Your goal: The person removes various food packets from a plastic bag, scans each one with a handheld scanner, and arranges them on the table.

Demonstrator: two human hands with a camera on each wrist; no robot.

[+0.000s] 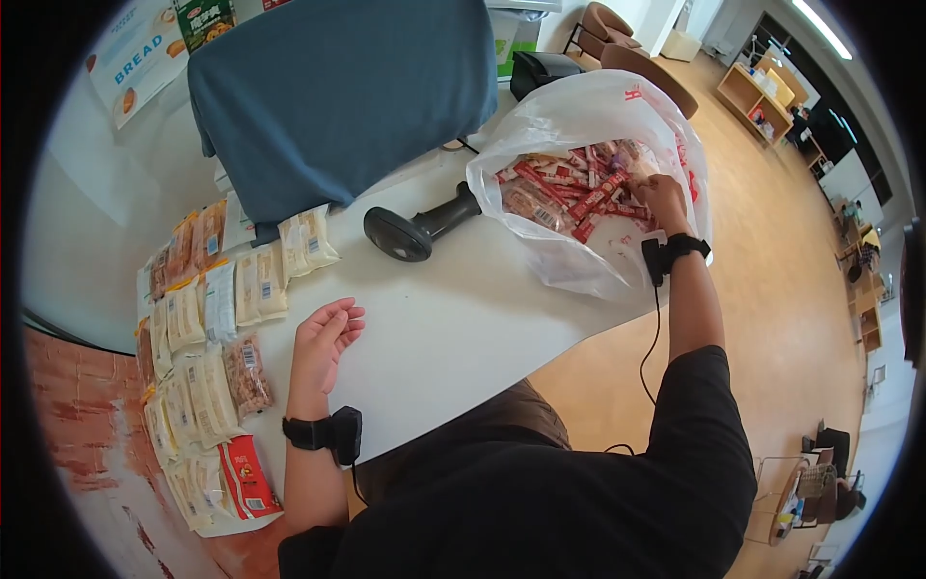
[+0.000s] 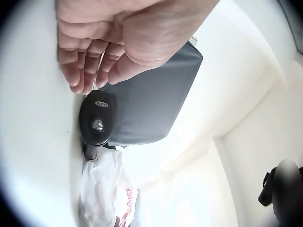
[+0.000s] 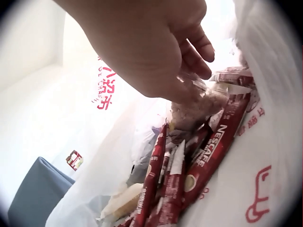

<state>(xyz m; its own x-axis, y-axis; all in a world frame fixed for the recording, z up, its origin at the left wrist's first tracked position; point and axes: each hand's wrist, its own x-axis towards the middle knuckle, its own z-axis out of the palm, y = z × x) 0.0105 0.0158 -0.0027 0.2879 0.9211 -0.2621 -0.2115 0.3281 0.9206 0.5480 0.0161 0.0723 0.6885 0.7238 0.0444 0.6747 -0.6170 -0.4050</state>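
My right hand [image 1: 664, 201] is inside a white plastic bag [image 1: 569, 106] with red print. In the right wrist view, its thumb and fingers pinch a clear-wrapped packet with pale brown, lumpy contents [image 3: 196, 111]. Red Nescafe coffee sticks [image 3: 215, 146] lie below it, loose in the bag. My left hand [image 1: 326, 333] hovers over the white table [image 1: 434, 338], fingers loosely bent, holding nothing. Beyond its fingertips lies a black barcode scanner [image 1: 405, 234], its handle pointing toward the bag.
Rows of packaged snacks [image 1: 207, 386] line the table's left end, with a red packet [image 1: 251, 478] at the near corner. A blue-grey cloth [image 1: 338, 96] covers a boxy object at the back. The table's slanted edge runs below the bag, beside the wooden floor [image 1: 772, 309].
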